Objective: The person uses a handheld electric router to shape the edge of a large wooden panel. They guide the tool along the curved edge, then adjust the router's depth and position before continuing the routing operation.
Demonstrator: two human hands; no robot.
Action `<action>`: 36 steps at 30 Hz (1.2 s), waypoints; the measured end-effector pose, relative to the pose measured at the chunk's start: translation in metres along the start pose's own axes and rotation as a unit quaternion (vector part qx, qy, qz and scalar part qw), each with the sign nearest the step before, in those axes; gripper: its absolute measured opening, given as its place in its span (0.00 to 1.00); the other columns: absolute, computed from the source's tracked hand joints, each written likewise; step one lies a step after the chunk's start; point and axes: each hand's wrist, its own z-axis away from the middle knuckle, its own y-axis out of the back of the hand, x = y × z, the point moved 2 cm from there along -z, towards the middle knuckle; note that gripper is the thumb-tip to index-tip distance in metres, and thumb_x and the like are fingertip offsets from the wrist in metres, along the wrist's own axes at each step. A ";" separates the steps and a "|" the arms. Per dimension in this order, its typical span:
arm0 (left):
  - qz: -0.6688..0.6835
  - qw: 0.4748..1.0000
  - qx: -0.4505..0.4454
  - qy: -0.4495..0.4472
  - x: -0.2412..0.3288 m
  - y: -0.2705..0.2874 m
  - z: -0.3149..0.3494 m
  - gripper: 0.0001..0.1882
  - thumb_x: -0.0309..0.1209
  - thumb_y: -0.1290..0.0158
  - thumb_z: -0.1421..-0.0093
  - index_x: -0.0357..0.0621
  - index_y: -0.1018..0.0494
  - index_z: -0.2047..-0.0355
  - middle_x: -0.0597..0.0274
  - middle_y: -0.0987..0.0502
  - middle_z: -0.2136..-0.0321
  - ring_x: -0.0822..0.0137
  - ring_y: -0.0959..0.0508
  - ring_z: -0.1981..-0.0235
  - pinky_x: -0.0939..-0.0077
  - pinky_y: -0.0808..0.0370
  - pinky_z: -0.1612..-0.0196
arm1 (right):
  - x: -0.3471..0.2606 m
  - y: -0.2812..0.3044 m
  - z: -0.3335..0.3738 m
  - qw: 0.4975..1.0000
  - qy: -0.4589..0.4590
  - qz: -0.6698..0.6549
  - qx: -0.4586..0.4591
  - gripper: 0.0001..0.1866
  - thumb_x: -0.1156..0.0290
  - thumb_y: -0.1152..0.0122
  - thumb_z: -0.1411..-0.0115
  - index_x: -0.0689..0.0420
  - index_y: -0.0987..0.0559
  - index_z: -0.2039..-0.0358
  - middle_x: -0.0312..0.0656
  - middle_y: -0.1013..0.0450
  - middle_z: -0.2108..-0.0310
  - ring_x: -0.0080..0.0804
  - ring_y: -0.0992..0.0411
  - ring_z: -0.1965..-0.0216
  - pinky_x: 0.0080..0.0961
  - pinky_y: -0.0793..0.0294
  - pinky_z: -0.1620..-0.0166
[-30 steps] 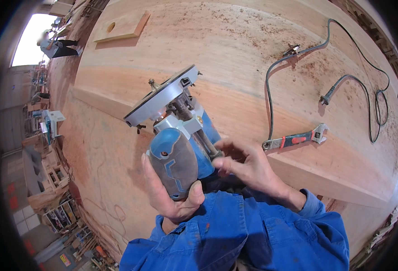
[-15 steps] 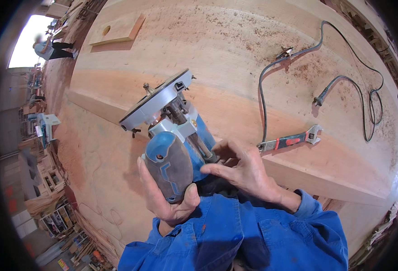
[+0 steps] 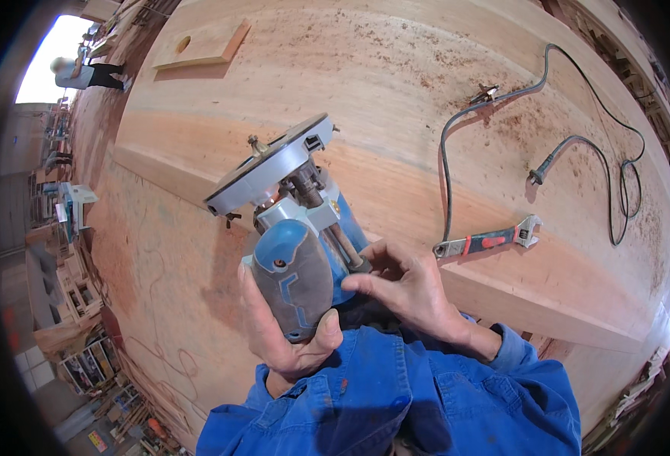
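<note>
A blue and grey plunge router [image 3: 292,281] lies tilted in front of me, its round base plate [image 3: 270,163] facing up and away to the left. Wrapped round the router's grey side handle from below, my left hand [image 3: 285,342] has its thumb on the near side. With thumb and fingers closed, my right hand [image 3: 407,292] pinches the dark knob [image 3: 360,266] at the end of the router's threaded rod. The rod runs up beside the motor body toward the base. Part of the body is hidden by the handle.
On the thick wooden slab [image 3: 350,167] lie an adjustable wrench [image 3: 491,241], a black cable with its plug [image 3: 537,175], a small metal piece [image 3: 484,94], and wood shavings. A board with a round hole [image 3: 205,47] lies at the far left. A person [image 3: 88,74] stands in the background.
The router has shifted slightly to the right in the picture, with both hands keeping their hold. The surroundings have shifted slightly as the view moved.
</note>
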 end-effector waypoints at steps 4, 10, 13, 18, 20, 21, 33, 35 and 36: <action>-0.032 0.999 0.006 -0.035 -0.004 0.000 0.001 0.52 0.56 0.42 0.40 0.18 0.48 0.36 0.30 0.32 0.45 0.48 0.21 0.51 0.61 0.18 0.55 | 0.008 0.001 -0.003 0.990 -0.086 -0.095 -0.055 0.18 0.64 0.26 0.44 0.66 0.20 0.63 0.37 0.25 0.76 0.17 0.29 0.76 0.19 0.28 0.72; -0.008 1.000 0.019 -0.009 -0.002 -0.003 0.000 0.52 0.56 0.43 0.40 0.18 0.48 0.35 0.29 0.32 0.45 0.46 0.22 0.50 0.60 0.18 0.54 | 0.013 0.012 -0.018 0.972 -0.111 -0.163 -0.131 0.19 0.64 0.27 0.43 0.66 0.21 0.60 0.39 0.24 0.75 0.20 0.26 0.76 0.19 0.26 0.72; -0.011 1.000 0.024 -0.007 -0.002 -0.004 0.002 0.52 0.56 0.43 0.40 0.17 0.48 0.36 0.29 0.32 0.45 0.46 0.22 0.50 0.60 0.19 0.54 | -0.003 0.004 -0.004 0.997 0.080 0.021 0.007 0.17 0.64 0.25 0.45 0.65 0.20 0.64 0.39 0.25 0.76 0.20 0.26 0.75 0.20 0.26 0.72; -0.023 0.999 0.017 -0.029 -0.003 -0.004 0.000 0.52 0.55 0.42 0.41 0.18 0.47 0.36 0.29 0.32 0.45 0.46 0.22 0.50 0.60 0.19 0.54 | 0.005 0.005 -0.005 0.996 -0.050 -0.060 -0.038 0.16 0.65 0.26 0.44 0.65 0.20 0.64 0.36 0.25 0.77 0.17 0.26 0.74 0.18 0.27 0.73; -0.015 0.999 0.015 -0.025 -0.003 -0.003 0.001 0.52 0.55 0.42 0.41 0.19 0.47 0.35 0.29 0.32 0.45 0.46 0.22 0.50 0.60 0.19 0.53 | 0.002 0.006 -0.009 0.978 -0.118 -0.156 -0.072 0.16 0.65 0.27 0.42 0.65 0.20 0.64 0.35 0.24 0.76 0.17 0.26 0.75 0.17 0.27 0.72; -0.011 1.000 0.014 -0.023 -0.001 -0.004 -0.001 0.52 0.54 0.42 0.41 0.19 0.48 0.35 0.29 0.32 0.45 0.46 0.22 0.50 0.60 0.19 0.53 | 0.006 0.008 -0.012 0.969 -0.134 -0.181 -0.099 0.15 0.66 0.28 0.41 0.65 0.20 0.63 0.35 0.24 0.75 0.18 0.26 0.75 0.17 0.26 0.72; -0.033 0.999 0.018 -0.032 -0.002 -0.004 -0.002 0.52 0.56 0.42 0.41 0.20 0.47 0.35 0.32 0.30 0.47 0.48 0.21 0.52 0.62 0.19 0.55 | 0.004 0.004 -0.006 0.999 -0.020 -0.019 -0.031 0.16 0.66 0.25 0.45 0.67 0.19 0.64 0.39 0.24 0.76 0.18 0.27 0.76 0.21 0.25 0.72; -0.039 0.998 0.021 -0.037 -0.001 -0.004 -0.003 0.52 0.56 0.43 0.40 0.19 0.46 0.36 0.32 0.29 0.47 0.48 0.21 0.52 0.62 0.18 0.56 | 0.004 0.004 -0.008 0.993 -0.075 -0.078 -0.051 0.16 0.67 0.26 0.44 0.66 0.19 0.64 0.38 0.24 0.76 0.18 0.27 0.76 0.20 0.25 0.73; -0.035 0.999 0.019 -0.033 0.000 -0.004 -0.003 0.52 0.56 0.43 0.40 0.19 0.46 0.36 0.32 0.29 0.48 0.48 0.21 0.52 0.62 0.18 0.56 | 0.003 0.005 -0.009 0.987 -0.096 -0.114 -0.064 0.16 0.67 0.26 0.43 0.66 0.19 0.64 0.37 0.23 0.75 0.18 0.27 0.76 0.19 0.26 0.73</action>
